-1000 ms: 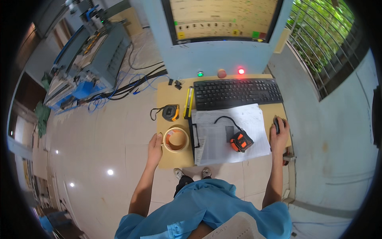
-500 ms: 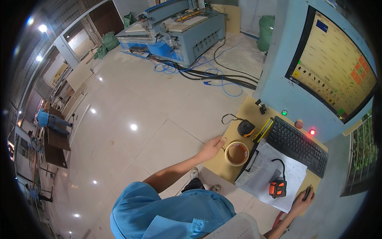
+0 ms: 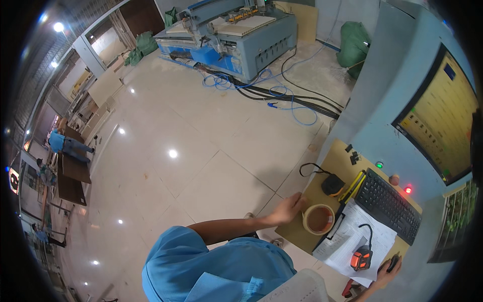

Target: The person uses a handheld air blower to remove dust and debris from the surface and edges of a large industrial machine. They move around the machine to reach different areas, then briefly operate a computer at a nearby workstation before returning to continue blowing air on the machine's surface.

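Observation:
My left hand point(image 3: 288, 208) rests at the near left edge of a small wooden desk point(image 3: 338, 162), its fingers beside a roll of tan tape point(image 3: 318, 219), touching or nearly touching it. My right hand point(image 3: 387, 267) lies over a black computer mouse point(image 3: 393, 261) at the desk's right end. Between the hands lie white papers on a clipboard point(image 3: 352, 241) with an orange and black handheld device point(image 3: 361, 257) on top. A black keyboard point(image 3: 390, 205) sits behind the papers.
A large monitor point(image 3: 440, 131) is set in a pale blue cabinet with green and red lamps. A black box point(image 3: 332, 184) with a cable sits on the desk. Cables point(image 3: 282, 93) cross the tiled floor toward a blue machine point(image 3: 236, 30). People work far left by wooden boards point(image 3: 70, 171).
The view has swung to the left, so the desk now sits at the lower right. Both hands stay where they were, left by the tape roll, right on the mouse.

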{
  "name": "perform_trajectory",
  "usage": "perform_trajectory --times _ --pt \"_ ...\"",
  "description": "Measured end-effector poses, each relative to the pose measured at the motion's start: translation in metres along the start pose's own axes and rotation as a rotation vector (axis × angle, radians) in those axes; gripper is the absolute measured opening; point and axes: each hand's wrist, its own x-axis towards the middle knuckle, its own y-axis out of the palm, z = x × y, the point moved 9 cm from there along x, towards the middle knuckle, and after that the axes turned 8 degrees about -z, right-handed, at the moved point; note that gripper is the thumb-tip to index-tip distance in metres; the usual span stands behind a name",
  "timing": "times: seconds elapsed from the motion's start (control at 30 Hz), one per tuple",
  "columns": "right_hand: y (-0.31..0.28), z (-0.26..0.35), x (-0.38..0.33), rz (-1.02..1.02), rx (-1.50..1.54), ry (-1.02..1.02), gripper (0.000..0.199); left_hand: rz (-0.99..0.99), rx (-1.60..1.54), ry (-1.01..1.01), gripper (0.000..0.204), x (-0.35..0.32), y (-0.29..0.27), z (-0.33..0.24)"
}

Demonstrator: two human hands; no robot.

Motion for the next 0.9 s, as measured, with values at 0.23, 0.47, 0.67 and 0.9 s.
perform_trajectory --times 0.23,0.47,0.67,0.9 --pt "-0.054 0.03 -0.007 -0.398 -0.079 0.054 0.047 0.25 -0.137 -0.059 0.042 -0.002 0.02 0.001" --pt "0.075 0.129 -0.124 -0.308 0.034 0.352 0.049 0.814 -0.262 0.079 0.043 0.023 0.0 -0.014" --pt "0.355 0.211 -0.28 0.388 0.342 0.945 0.051 0.743 -0.261 0.131 0.05 0.206 -0.038 0.038" --pt "0.555 0.304 -0.372 0.839 0.46 1.439 0.054 0.304 0.422 0.472 0.035 0.489 -0.19 0.218"
